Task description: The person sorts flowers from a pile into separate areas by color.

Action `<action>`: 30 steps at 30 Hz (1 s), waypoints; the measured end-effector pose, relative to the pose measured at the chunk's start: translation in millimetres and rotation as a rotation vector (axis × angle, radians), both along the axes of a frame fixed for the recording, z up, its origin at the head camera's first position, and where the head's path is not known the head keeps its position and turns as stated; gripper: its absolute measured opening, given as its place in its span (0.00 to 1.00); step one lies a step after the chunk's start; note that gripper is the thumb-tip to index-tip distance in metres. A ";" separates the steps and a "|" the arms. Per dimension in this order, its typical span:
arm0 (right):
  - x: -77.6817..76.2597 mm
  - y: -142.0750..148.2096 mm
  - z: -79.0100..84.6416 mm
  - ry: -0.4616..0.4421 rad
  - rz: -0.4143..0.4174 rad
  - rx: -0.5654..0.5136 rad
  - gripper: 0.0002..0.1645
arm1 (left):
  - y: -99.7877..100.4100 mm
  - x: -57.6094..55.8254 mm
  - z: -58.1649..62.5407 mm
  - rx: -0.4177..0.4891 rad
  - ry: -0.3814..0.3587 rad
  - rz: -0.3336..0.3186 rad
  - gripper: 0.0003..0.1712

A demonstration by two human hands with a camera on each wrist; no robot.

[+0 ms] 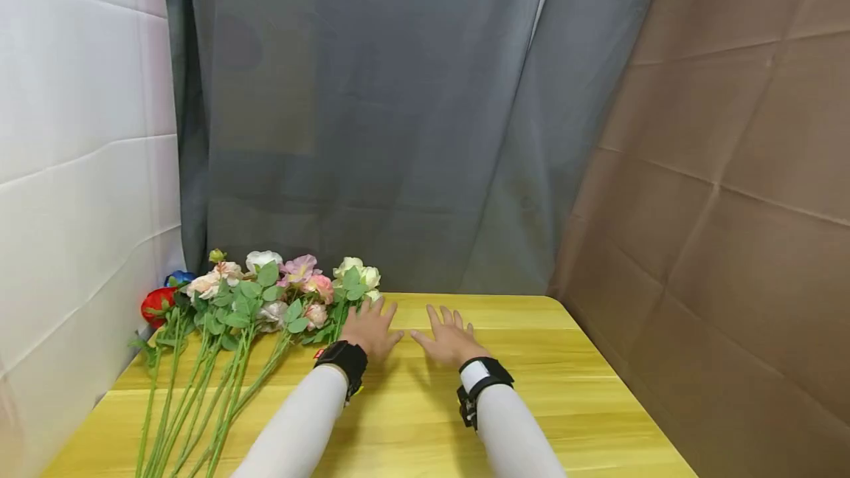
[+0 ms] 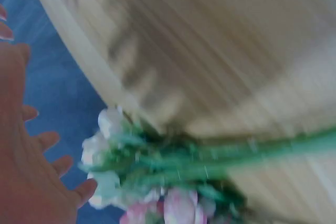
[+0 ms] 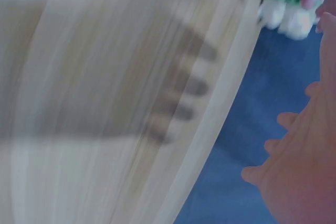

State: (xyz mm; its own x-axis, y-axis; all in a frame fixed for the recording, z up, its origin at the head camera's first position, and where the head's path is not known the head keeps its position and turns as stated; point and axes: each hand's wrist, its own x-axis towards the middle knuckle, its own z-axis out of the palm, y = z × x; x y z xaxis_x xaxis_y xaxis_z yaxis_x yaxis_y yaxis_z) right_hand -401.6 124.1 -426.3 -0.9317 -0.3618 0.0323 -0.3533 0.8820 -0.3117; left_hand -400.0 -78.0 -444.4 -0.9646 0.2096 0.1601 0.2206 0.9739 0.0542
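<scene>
Both hands reach over the table with fingers spread and nothing held. My left hand (image 1: pixel 370 330) is just right of the cream-white flowers (image 1: pixel 357 274), the nearest blooms to it. In the left wrist view, its fingers (image 2: pixel 63 165) appear beside white blossoms (image 2: pixel 102 145) and blurred green stems (image 2: pixel 252 153). A short way to the right is my right hand (image 1: pixel 450 339), apart from the flowers; in the right wrist view its fingers (image 3: pixel 286 120) are spread too. Finger shadows fall on the tabletop, and the hands seem to hover above it.
Several artificial flowers lie on the table's left side, including a red one (image 1: pixel 158 306), a blue one (image 1: pixel 179 278) and pink ones (image 1: pixel 319 288), their long stems (image 1: pixel 192 404) toward the front. Grey cloth (image 1: pixel 385 131) hangs behind the wooden table (image 1: pixel 564 404); brown cloth (image 1: pixel 744 242) borders the right.
</scene>
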 end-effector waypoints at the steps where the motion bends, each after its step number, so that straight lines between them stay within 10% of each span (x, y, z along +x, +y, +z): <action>1: -0.6 -5.8 1.4 -0.013 0.016 -0.010 0.48 | -4.3 0.8 3.9 0.001 -0.004 -0.003 0.39; 12: -1.4 -60.3 8.2 -0.059 0.163 0.011 0.49 | -55.1 15.3 38.8 0.111 -0.074 -0.048 0.35; 22: 14.6 -95.8 -3.6 -0.073 0.244 -0.046 0.49 | -71.6 30.2 16.2 0.408 -0.203 -0.005 0.06; 30: 33.6 -106.7 -14.8 -0.124 0.274 -0.160 0.50 | -90.4 44.0 3.6 0.604 -0.269 0.079 0.25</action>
